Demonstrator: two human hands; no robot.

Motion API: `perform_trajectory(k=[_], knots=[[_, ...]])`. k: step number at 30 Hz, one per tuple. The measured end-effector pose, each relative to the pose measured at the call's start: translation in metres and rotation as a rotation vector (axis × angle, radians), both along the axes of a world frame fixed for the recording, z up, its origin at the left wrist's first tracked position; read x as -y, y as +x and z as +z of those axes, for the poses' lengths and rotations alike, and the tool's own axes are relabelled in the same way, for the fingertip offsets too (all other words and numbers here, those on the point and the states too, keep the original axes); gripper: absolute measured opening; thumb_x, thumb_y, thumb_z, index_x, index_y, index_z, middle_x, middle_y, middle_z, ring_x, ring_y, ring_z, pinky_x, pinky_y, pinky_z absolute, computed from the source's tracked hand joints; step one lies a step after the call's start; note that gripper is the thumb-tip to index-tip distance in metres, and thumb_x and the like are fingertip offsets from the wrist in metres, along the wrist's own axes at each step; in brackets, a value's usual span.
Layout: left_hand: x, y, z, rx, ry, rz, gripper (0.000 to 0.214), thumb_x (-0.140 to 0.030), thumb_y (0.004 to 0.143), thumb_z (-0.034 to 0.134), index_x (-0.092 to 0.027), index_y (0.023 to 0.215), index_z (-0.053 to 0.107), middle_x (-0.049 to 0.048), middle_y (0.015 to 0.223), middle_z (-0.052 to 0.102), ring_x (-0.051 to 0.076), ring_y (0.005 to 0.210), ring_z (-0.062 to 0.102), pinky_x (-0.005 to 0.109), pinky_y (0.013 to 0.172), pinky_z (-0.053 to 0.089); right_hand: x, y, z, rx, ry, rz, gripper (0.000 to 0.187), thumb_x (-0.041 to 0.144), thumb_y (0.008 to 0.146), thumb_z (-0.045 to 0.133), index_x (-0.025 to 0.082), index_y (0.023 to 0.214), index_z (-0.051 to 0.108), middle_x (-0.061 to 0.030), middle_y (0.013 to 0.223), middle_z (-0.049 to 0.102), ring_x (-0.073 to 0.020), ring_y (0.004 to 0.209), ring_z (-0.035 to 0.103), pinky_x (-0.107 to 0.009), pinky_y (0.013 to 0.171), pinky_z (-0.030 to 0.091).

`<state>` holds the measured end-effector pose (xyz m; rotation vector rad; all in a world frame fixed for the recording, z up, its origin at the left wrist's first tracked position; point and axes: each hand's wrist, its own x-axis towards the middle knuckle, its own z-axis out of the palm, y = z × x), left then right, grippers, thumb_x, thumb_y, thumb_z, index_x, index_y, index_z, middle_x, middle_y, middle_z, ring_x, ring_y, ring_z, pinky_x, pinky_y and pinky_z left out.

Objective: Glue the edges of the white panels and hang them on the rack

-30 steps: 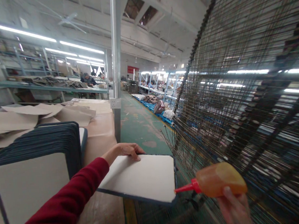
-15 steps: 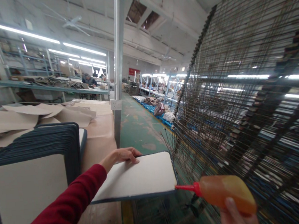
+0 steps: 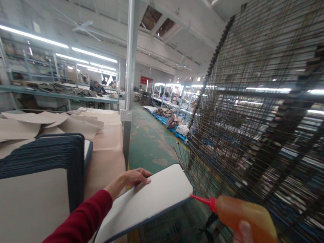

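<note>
My left hand [image 3: 137, 177] grips the far long edge of a flat white panel [image 3: 154, 194] with rounded corners and a dark blue rim. The panel is tilted, its right end higher than its left, and it juts past the table edge. My right hand [image 3: 244, 237] is wrapped round a squeeze bottle [image 3: 245, 218] of amber liquid, probably glue, with a red pointed nozzle. The nozzle tip lies at the panel's near right corner; whether it touches I cannot tell. Most of my right hand is below the frame.
A stack of similar dark-rimmed panels [image 3: 30, 201] stands on the table [image 3: 108, 156] at left, with loose beige sheets [image 3: 51, 121] behind. A metal post [image 3: 129, 56] rises at the table's edge. A tall wire rack [image 3: 248, 102] fills the right. Far back, a person [image 3: 97, 88] sits at a bench.
The panel has turned, its left end swinging down and toward me. The bottle's nozzle has risen slightly along the panel's right corner. Both hands keep their hold.
</note>
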<state>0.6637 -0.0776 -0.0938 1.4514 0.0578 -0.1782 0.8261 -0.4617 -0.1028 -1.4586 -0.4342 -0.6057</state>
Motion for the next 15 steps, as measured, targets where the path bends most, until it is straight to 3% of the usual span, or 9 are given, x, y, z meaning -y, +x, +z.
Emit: perform_trajectory(k=[5,9,12,15], knots=[[0.004,-0.002,-0.006,0.005,-0.022,0.026,0.036,-0.03,0.065,0.074,-0.014,0.097,0.069,0.0055,0.09,0.072,0.016,0.075,0.064,0.023,0.07,0.048,0.0,0.013,-0.013,0.048,-0.099,-0.163,0.033,0.04,0.053,0.08,0.018,0.068,0.061,-0.0062,0.064,0.06,-0.0378,0.091,0.06,-0.065,0.093,0.035],[0.008,-0.003,-0.009,0.008,-0.039,0.062,0.037,-0.03,0.066,0.073,-0.013,0.098,0.069,0.0057,0.09,0.072,0.016,0.073,0.064,0.023,0.068,0.047,-0.015,-0.002,-0.012,-0.016,-0.032,-0.135,0.048,0.044,0.058,0.077,0.015,0.094,0.061,-0.0096,0.081,0.065,-0.0341,0.09,0.061,-0.059,0.085,0.045],[0.01,-0.004,-0.011,-0.002,-0.042,0.089,0.036,-0.029,0.065,0.073,-0.013,0.097,0.07,0.0054,0.09,0.071,0.015,0.07,0.063,0.022,0.065,0.046,-0.035,-0.023,-0.001,-0.06,0.096,-0.112,0.063,0.048,0.068,0.07,0.014,0.118,0.05,-0.0145,0.107,0.061,-0.0308,0.095,0.06,-0.05,0.077,0.051],[0.012,-0.004,-0.012,0.007,-0.046,0.11,0.033,-0.03,0.065,0.073,-0.013,0.093,0.07,0.0053,0.088,0.071,0.015,0.071,0.063,0.022,0.064,0.045,-0.048,-0.038,0.009,-0.083,0.189,-0.067,0.07,0.047,0.071,0.067,0.014,0.128,0.041,-0.016,0.119,0.056,-0.0293,0.098,0.059,-0.045,0.075,0.053]])
